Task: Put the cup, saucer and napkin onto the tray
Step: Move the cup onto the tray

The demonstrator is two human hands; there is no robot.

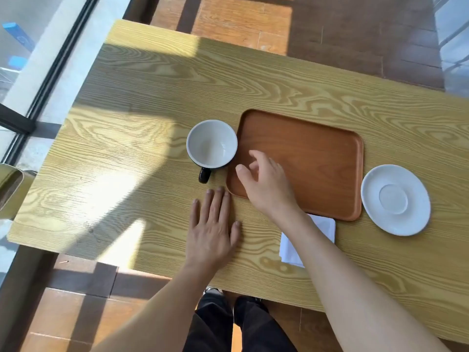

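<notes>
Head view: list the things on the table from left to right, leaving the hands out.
cup → tray → saucer. The napkin lies near of the tray, partly under the right forearm and within the tray's span, so it has no clear place in the order.

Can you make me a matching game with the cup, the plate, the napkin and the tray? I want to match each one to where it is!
Things:
1. White ceramic cup with a black handle
2. White round saucer
3. White folded paper napkin
4. Brown rectangular wooden tray

Places:
A. Partly hidden under the right forearm
B. In the middle, with nothing on it
C. Left of the tray
D. Right of the tray

Pairs: 1-C, 2-D, 3-A, 4-B
</notes>
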